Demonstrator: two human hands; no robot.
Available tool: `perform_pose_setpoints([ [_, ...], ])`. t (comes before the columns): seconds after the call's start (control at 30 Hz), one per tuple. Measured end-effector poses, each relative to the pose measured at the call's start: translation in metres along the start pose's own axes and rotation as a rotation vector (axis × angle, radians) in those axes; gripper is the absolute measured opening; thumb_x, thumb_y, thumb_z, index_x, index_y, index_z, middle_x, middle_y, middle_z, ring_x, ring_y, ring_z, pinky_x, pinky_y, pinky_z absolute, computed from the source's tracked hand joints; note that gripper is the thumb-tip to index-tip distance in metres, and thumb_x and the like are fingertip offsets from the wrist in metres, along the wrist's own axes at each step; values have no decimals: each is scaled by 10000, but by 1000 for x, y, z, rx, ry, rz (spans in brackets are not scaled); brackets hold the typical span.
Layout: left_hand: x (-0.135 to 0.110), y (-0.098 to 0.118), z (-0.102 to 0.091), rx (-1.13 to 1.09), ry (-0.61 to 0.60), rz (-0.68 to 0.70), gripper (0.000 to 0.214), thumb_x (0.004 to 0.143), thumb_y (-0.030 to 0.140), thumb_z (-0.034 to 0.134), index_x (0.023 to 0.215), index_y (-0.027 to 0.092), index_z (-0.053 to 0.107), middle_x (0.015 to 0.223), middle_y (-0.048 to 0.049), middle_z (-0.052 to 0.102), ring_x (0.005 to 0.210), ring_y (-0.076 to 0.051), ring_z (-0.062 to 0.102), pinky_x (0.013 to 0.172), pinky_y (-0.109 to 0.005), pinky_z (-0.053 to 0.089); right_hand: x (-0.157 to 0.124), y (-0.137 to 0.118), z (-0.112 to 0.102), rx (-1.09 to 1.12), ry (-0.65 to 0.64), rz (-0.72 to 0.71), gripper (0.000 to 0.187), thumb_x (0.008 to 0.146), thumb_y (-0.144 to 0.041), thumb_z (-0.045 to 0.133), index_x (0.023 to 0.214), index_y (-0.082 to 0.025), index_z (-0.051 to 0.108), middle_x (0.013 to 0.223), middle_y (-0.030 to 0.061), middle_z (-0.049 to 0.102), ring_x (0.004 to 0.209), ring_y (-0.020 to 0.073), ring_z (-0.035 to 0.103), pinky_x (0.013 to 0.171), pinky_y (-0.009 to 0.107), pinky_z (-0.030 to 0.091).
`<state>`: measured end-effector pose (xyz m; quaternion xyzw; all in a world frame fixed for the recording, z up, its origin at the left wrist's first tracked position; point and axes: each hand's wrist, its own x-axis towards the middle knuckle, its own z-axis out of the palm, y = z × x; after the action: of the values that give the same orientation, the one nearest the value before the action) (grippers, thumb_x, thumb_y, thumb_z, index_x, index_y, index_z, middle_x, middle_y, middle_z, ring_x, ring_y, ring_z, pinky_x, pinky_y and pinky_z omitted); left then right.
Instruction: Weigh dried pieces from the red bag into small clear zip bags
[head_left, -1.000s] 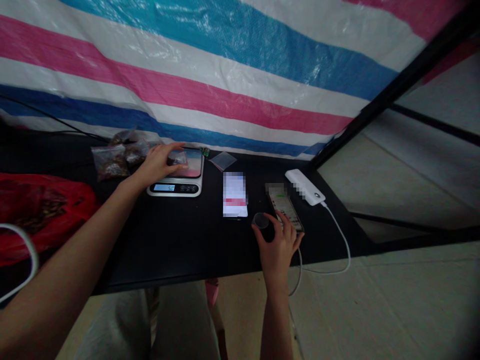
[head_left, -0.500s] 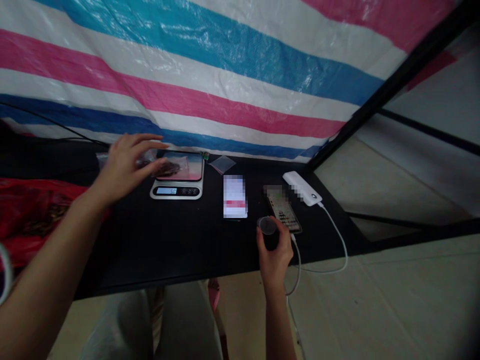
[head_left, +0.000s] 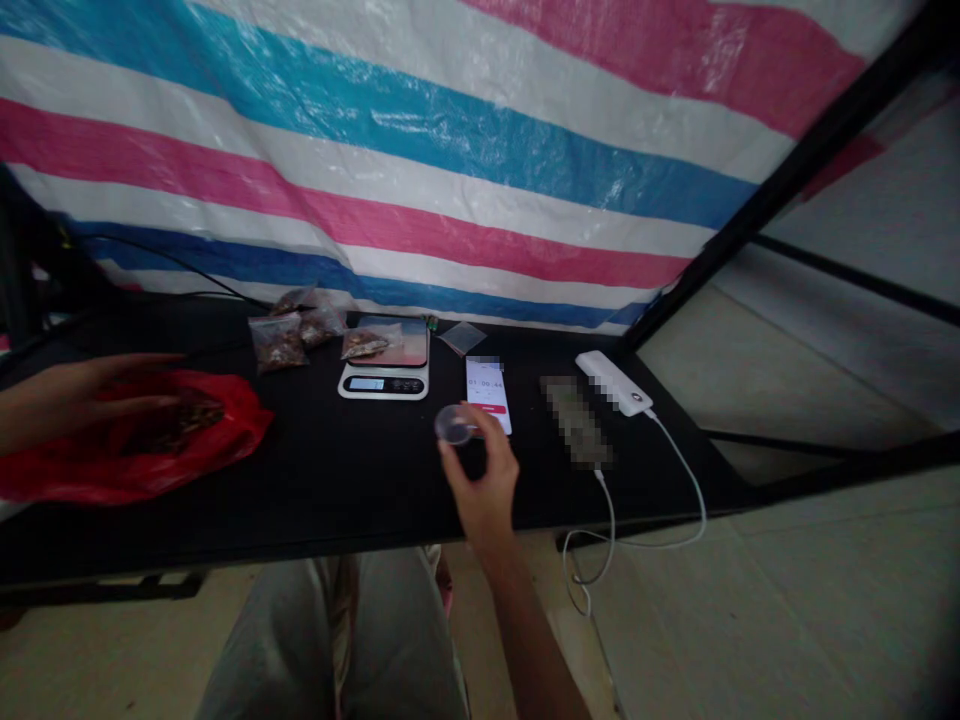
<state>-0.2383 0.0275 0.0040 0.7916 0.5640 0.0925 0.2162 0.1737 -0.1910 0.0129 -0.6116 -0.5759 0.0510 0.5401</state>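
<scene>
My right hand point(head_left: 484, 480) grips a small clear plastic cup point(head_left: 453, 426) between thumb and fingers, above the black table in front of a lit phone point(head_left: 487, 385). At the left, my left hand point(head_left: 90, 400) reaches over a red plastic bag point(head_left: 232, 435), its fingers stretched out and holding nothing visible. Small brown pieces point(head_left: 191, 418) lie inside the bag's mouth; I cannot tell what they are. A clear zip bag point(head_left: 366, 343) with similar brown contents rests on the plate of a digital kitchen scale point(head_left: 409, 387), whose display is lit.
Several filled zip bags point(head_left: 277, 345) lie left of the scale. An empty-looking zip bag point(head_left: 463, 338) is behind the phone. To the right are a second phone point(head_left: 576, 420) and a white power bank point(head_left: 615, 383) with cables. Striped sheeting point(head_left: 450, 200) hangs behind the table.
My left hand has moved from the zip bag at the scale to the red bag, leaving the zip bag on the plate. My right hand has carried the cup leftward. The view has shifted.
</scene>
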Motion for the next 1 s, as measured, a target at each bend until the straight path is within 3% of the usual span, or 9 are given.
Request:
perform_pose_setpoints([
  [0.1, -3, 17, -6, 62, -8, -72, 597, 622, 699, 453, 987, 239, 561, 898, 33, 673, 881, -243, 581, 830, -368, 438, 8, -54, 58, 204, -354, -187, 376, 827, -319, 515, 1183, -218, 448, 1140, 48, 577, 1075, 150, 523, 927, 292, 412],
  [0.2, -3, 28, -8, 83, 20, 11, 572, 641, 737, 378, 796, 223, 576, 804, 27, 667, 828, -213, 576, 796, -319, 442, 14, -93, 121, 274, -623, -287, 391, 864, -350, 470, 1226, -224, 394, 1193, 30, 557, 1090, 114, 521, 907, 239, 409],
  [0.3, -6, 31, -6, 100, 56, 59, 517, 709, 689, 346, 788, 224, 559, 778, 30, 646, 791, -190, 569, 757, -286, 441, 19, -106, 170, 182, -771, -303, 404, 868, -411, 448, 1222, -229, 383, 1191, 34, 568, 1066, 145, 547, 847, 261, 437],
  [0.37, -12, 33, -6, 114, 99, 83, 473, 762, 626, 338, 834, 212, 554, 820, 18, 642, 811, -191, 566, 768, -286, 432, 23, -104, 186, 65, -831, -324, 405, 853, -454, 453, 1188, -227, 419, 1134, 42, 602, 1024, 181, 573, 812, 296, 446],
  [0.6, -35, 46, -5, 146, 175, 69, 386, 860, 426, 273, 913, 166, 554, 846, -61, 632, 765, -191, 589, 710, -285, 427, 35, -93, 181, -237, -790, -396, 315, 849, -366, 491, 1125, -215, 472, 1048, 63, 635, 1006, 200, 573, 831, 337, 385],
  [0.73, -42, 49, -2, 44, 172, 33, 398, 816, 492, 408, 969, 165, 576, 897, -80, 649, 795, -191, 602, 709, -251, 415, 41, -97, 177, -367, -779, -475, 305, 838, -325, 504, 1110, -189, 489, 1029, 94, 629, 992, 218, 568, 834, 358, 363],
  [0.87, -49, 56, 1, 66, 105, -37, 457, 751, 569, 478, 878, 160, 637, 808, -81, 665, 729, -196, 610, 621, -231, 399, 42, -103, 172, -523, -781, -535, 286, 813, -259, 530, 1080, -158, 515, 1011, 122, 622, 953, 241, 575, 813, 371, 380],
  [1.0, -51, 60, 6, 32, 32, 6, 315, 787, 439, 488, 819, 180, 662, 769, -49, 678, 719, -174, 618, 625, -213, 401, 42, -107, 173, -597, -802, -564, 205, 814, -152, 489, 1002, -140, 571, 975, 144, 610, 936, 242, 572, 784, 355, 405],
])
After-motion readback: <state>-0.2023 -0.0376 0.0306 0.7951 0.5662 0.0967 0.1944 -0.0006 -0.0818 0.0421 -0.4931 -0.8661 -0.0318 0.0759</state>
